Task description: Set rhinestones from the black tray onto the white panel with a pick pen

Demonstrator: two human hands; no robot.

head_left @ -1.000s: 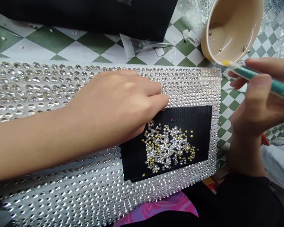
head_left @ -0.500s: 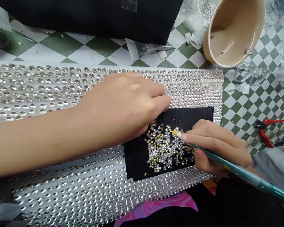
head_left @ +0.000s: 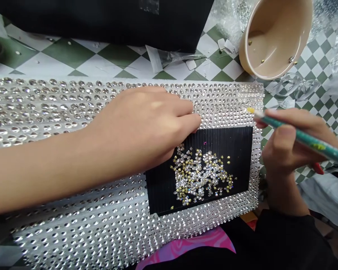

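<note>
My left hand lies on the sheet of rhinestone rows, at the upper left of a black ribbed tray. Its fingers are curled, and whatever they may hold is hidden beneath them. Loose clear and gold-backed stones are scattered over the tray. To the right, my right hand grips a green pen with a white and yellow tip. That tip is over the right end of the stone rows, above the tray's upper right corner.
A beige cup with a few stones inside stands at the upper right. A large black object spans the top. Clear plastic scraps lie below it. Red-handled pliers are mostly hidden behind my right hand.
My right hand has moved up and to the right with the pen, from over the loose stones to the right end of the rows. My left hand has stayed nearly still.
</note>
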